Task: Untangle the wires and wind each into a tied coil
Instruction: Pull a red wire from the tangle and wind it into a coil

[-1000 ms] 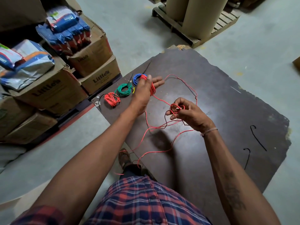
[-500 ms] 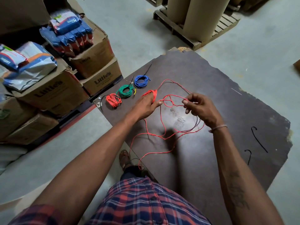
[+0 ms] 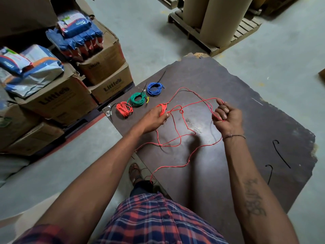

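While the left hand (image 3: pixel 157 115) is held low over the dark brown board (image 3: pixel 246 95), a small bundle of red turns is wound around its fingers, and the fingers are curled so that they grip this bundle. From the bundle the long loose red wire (image 3: pixel 177 138) goes out in several open loops. One strand rises toward the far side of the board and comes back across to the right hand (image 3: pixel 226 118). Other strands cross each other between the two hands, with a small knot-like loop just beside the left fingertips. The right hand is closed into a loose fist with the thumb up, and it pinches the red wire, which passes through the fist and hangs down below it. The lower part of the wire lies on the board and runs over its near edge, toward a foot in a sandal (image 3: pixel 134 171).

Three finished coils lie in a row near the left corner of the board: a red coil (image 3: pixel 124 108), a green coil (image 3: pixel 137 100) and a blue coil (image 3: pixel 154 88), each apart from the next one. Two short black ties (image 3: pixel 281 154) lie on the right part of the board. Brown cardboard boxes (image 3: pixel 58 99) stand at the left of the board.
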`<state>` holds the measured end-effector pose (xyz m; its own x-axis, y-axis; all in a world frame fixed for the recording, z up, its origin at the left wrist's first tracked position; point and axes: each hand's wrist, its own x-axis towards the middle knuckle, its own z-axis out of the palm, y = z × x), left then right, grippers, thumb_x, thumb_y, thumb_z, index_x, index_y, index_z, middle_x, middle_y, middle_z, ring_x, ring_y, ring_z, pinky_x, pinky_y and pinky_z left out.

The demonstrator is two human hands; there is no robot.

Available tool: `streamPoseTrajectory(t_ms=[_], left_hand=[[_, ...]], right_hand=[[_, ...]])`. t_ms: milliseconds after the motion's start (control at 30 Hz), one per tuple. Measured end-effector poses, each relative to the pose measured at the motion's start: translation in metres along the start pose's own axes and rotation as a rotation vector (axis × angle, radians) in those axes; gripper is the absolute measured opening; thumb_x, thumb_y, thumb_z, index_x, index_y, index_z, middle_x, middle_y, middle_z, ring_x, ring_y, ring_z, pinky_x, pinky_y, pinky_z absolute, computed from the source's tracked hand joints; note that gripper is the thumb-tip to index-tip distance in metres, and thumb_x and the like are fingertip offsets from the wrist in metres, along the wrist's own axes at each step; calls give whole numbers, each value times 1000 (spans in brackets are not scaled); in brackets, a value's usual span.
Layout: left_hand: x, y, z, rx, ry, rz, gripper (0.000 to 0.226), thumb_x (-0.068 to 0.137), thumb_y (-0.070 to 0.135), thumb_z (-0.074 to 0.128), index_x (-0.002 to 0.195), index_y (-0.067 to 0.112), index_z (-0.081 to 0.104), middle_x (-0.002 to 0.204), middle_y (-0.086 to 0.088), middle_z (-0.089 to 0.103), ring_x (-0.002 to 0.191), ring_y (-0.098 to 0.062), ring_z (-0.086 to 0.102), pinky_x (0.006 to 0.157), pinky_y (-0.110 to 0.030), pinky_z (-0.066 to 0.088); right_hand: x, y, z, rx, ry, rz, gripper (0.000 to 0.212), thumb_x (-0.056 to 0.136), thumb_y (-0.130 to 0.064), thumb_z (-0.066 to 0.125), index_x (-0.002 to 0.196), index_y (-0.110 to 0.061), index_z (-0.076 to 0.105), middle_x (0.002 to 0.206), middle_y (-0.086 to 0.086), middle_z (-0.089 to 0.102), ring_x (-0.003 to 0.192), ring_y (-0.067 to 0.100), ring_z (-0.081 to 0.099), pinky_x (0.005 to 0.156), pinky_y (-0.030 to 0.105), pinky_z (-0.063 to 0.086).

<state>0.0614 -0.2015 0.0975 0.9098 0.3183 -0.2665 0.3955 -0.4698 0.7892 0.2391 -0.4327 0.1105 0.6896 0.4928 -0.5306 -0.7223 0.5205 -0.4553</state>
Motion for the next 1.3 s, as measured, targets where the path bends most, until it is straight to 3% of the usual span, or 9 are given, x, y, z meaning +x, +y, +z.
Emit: streamPoseTrajectory(t_ms=[133, 200, 267, 500, 667, 867, 1100, 1233, 1300], left_hand=[[-3, 4, 4, -279, -81, 20, 20, 106, 19, 54, 108, 3, 64, 70, 0, 53, 73, -18, 52, 74, -34, 49], [-4, 8, 6, -363, -114, 16, 15, 106, 17, 54, 99, 12, 67, 69, 0, 49, 77, -21, 50, 75, -34, 49], [-3, 5, 8, -378, -126, 10, 19, 106, 19, 54, 103, 7, 69, 65, 4, 48, 72, -18, 48, 74, -32, 49], [3, 1, 11, -330, -59, -14, 27, 107, 16, 51, 109, -7, 64, 62, 3, 46, 58, -10, 45, 65, -28, 44], [7, 1, 9, -283, -72, -2, 25, 106, 20, 53, 107, -2, 65, 64, 1, 49, 61, -16, 45, 64, -30, 44], [11, 3, 7, -265, -124, 6, 26, 106, 26, 53, 102, 4, 67, 64, 5, 51, 61, -12, 48, 67, -34, 48], [14, 0, 1, -171, -62, 12, 27, 105, 30, 53, 92, 9, 65, 65, 5, 56, 60, -13, 52, 64, -30, 47], [12, 5, 4, -204, -121, -2, 25, 107, 22, 48, 90, 11, 62, 62, 7, 53, 56, -6, 49, 63, -28, 46], [12, 7, 4, -261, -134, -41, 24, 107, 15, 46, 94, 6, 64, 57, 7, 51, 54, -7, 47, 62, -29, 46]], right_hand=[[4, 9, 0, 43, -118, 50, 51, 75, -11, 67, 123, 3, 59, 74, 1, 65, 54, 12, 55, 53, 22, 45], [5, 13, 2, 8, -157, 79, 46, 94, -30, 55, 129, -1, 59, 110, 10, 75, 87, 23, 71, 79, 33, 56], [2, 15, 6, -77, -182, 98, 53, 102, -43, 36, 127, -5, 64, 131, 17, 68, 109, 32, 69, 96, 42, 51], [-18, 42, 34, -912, -20, -74, 24, 73, -22, 59, 89, -5, 66, 70, 5, 62, 61, 21, 62, 59, 28, 50], [-22, 57, 33, -1552, -282, -687, 8, 81, -19, 80, 86, -19, 75, 78, -3, 63, 64, 10, 53, 64, 19, 43], [-15, 64, 34, -2088, -305, -857, 22, 80, -25, 83, 101, -18, 80, 93, 5, 59, 87, 27, 59, 69, 35, 46], [-19, 64, 22, -2118, -377, -842, 29, 92, -40, 73, 78, -16, 80, 82, 4, 60, 72, 27, 58, 60, 31, 38], [-12, 62, 20, -2050, -294, -772, 5, 81, -14, 76, 78, -11, 75, 84, 6, 64, 72, 30, 63, 65, 39, 51], [-12, 65, 16, -1872, -225, -768, 15, 76, 0, 70, 85, -12, 67, 85, 5, 65, 72, 27, 64, 67, 37, 52]])
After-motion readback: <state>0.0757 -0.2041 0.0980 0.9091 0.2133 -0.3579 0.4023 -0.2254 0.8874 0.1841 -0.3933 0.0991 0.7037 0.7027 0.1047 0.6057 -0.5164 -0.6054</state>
